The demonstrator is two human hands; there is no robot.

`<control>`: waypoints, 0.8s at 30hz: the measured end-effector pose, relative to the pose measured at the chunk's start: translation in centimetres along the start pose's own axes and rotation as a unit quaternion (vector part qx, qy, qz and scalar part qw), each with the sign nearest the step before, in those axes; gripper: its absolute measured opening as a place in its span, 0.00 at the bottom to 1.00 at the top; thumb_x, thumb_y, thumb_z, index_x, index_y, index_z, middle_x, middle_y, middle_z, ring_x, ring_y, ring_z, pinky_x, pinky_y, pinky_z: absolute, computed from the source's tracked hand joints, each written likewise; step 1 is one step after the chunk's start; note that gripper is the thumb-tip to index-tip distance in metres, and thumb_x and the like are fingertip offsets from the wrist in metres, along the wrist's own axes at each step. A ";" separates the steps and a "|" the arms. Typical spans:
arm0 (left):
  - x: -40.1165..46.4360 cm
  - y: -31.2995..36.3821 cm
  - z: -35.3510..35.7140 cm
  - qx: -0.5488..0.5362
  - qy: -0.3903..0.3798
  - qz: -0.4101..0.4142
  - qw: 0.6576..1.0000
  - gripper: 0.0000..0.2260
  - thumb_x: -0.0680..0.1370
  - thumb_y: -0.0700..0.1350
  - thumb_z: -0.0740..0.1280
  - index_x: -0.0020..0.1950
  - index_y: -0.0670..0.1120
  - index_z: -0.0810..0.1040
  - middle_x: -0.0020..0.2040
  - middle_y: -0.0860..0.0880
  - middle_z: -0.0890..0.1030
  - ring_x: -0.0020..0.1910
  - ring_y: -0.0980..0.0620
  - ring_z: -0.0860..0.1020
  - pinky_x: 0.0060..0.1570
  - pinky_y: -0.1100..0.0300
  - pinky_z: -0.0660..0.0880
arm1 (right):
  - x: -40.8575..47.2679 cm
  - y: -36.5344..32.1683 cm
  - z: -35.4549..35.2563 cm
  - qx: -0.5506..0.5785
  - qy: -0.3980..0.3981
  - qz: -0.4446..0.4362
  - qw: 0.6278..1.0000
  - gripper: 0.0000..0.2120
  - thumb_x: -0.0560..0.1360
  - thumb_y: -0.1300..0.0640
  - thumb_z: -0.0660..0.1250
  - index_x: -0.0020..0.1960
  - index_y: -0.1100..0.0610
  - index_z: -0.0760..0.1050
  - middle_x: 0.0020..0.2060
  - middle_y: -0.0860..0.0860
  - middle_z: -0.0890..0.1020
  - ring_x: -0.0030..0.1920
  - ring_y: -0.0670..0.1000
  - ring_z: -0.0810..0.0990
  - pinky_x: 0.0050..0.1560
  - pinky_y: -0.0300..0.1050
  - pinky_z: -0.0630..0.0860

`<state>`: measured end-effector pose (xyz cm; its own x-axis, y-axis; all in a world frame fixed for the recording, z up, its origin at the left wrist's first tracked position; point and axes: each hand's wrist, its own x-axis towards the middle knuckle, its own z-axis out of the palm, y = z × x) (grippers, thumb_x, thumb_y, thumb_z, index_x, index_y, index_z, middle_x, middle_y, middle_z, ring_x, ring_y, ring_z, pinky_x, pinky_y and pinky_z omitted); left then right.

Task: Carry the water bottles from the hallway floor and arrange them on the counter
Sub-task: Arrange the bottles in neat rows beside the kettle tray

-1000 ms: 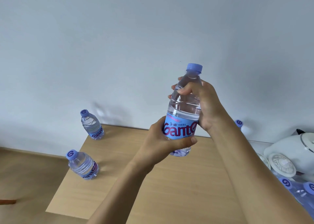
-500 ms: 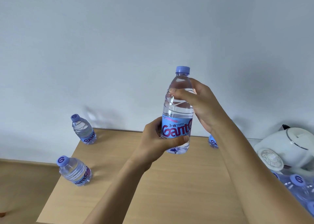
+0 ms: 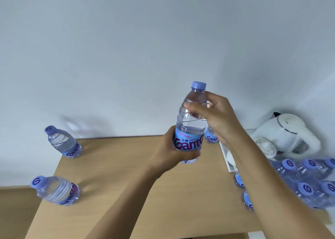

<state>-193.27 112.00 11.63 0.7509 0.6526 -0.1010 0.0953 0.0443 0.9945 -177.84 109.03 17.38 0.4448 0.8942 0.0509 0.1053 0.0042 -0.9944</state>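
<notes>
Both forearms are entering from the bottom edge of the frame, so only the hands and lower arms are showing. The right forearm is covering much of the lower right, hiding parts of two bottles (image 3: 241, 181) whose labels are peeking out just left of it; their caps and bases cannot be made out. A white tray (image 3: 226, 157) is sitting right of centre, mostly hidden by the same arm, and what is lying in it is hard to tell. Another bottle (image 3: 211, 137) is standing behind the held one, with only its lower label showing. At the far right a cluster of bottles (image 3: 308, 177) is blurring together, purple caps facing the camera, and is being cut off by the frame edge. A white kettle (image 3: 288, 133) is sitting in the right of the frame against the wall.

The held bottle (image 3: 192, 122) is hanging in the centre of the frame above the wooden counter (image 3: 116, 175), its long axis running nearly vertical, purple cap pointing up and leaning slightly right, label facing the camera. Its base is partly hidden by fingers. The left hand (image 3: 170, 153) is wrapping around the labelled lower part, fingers curling under it. The right hand (image 3: 213, 115) is gripping the clear shoulder just below the cap, thumb lying across the front.

In the left of the frame two bottles are standing on the counter, well apart: the far-left bottle (image 3: 62, 142) near the wall and the near-left bottle (image 3: 56, 190) at the counter's left edge, both appearing to lean outward through the wide lens.
</notes>
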 end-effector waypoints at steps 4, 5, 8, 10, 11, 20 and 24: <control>1.0 -1.5 1.9 0.023 -0.027 -0.012 0.999 0.12 0.66 0.34 0.72 0.41 0.48 0.75 0.35 0.48 0.79 0.32 0.55 0.74 0.31 0.64 0.74 | -0.8 2.5 -2.0 -0.004 0.015 0.025 1.000 0.10 0.70 0.56 0.76 0.50 0.56 0.82 0.41 0.49 0.85 0.43 0.49 0.83 0.53 0.52 0.79; 1.3 -2.1 2.3 0.027 -0.031 -0.019 0.999 0.11 0.65 0.34 0.72 0.41 0.47 0.75 0.36 0.48 0.79 0.32 0.54 0.74 0.32 0.63 0.74 | -1.0 3.1 -2.5 -0.007 0.015 0.031 0.999 0.09 0.69 0.56 0.76 0.49 0.55 0.82 0.40 0.47 0.85 0.42 0.47 0.83 0.50 0.50 0.79; 2.5 -4.3 3.5 0.035 -0.014 -0.054 0.998 0.20 0.62 0.37 0.75 0.52 0.45 0.76 0.44 0.47 0.82 0.38 0.54 0.78 0.39 0.56 0.79 | -1.6 5.2 -3.9 -0.011 0.023 0.050 0.998 0.09 0.67 0.54 0.75 0.46 0.54 0.82 0.40 0.48 0.85 0.43 0.46 0.84 0.50 0.46 0.79; 3.4 -6.0 4.4 0.049 -0.010 -0.074 0.996 0.27 0.61 0.38 0.77 0.58 0.46 0.75 0.50 0.47 0.82 0.45 0.52 0.80 0.44 0.52 0.81 | -1.8 6.7 -4.8 -0.014 0.035 0.059 0.998 0.09 0.67 0.55 0.76 0.47 0.54 0.81 0.45 0.53 0.85 0.46 0.49 0.85 0.53 0.48 0.80; 3.8 -6.9 4.8 0.054 -0.014 -0.081 0.995 0.28 0.62 0.37 0.78 0.60 0.47 0.75 0.51 0.47 0.82 0.48 0.51 0.81 0.46 0.52 0.81 | -2.0 7.5 -5.2 -0.020 0.041 0.062 0.997 0.10 0.67 0.55 0.76 0.47 0.55 0.81 0.47 0.54 0.85 0.47 0.49 0.85 0.54 0.49 0.80; 7.6 -13.5 8.1 0.067 -0.048 -0.122 0.989 0.30 0.64 0.36 0.80 0.62 0.48 0.75 0.55 0.50 0.82 0.54 0.51 0.81 0.51 0.59 0.80 | -3.3 13.4 -8.2 -0.087 0.064 0.104 0.989 0.09 0.70 0.58 0.77 0.46 0.48 0.80 0.44 0.49 0.85 0.48 0.49 0.84 0.47 0.43 0.78; 8.9 -16.0 9.5 0.085 -0.029 -0.128 0.988 0.29 0.63 0.35 0.80 0.62 0.46 0.75 0.55 0.47 0.82 0.55 0.46 0.80 0.56 0.49 0.78 | -3.8 15.8 -8.9 -0.096 0.066 0.118 0.986 0.12 0.71 0.59 0.77 0.46 0.46 0.78 0.40 0.41 0.83 0.43 0.39 0.80 0.47 0.34 0.75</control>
<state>-181.96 109.90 -5.50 0.7235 0.5922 -0.3547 0.3909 0.0721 0.9176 -170.00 101.73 2.32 0.5879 0.7936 -0.1565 0.1451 -0.2938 -0.9448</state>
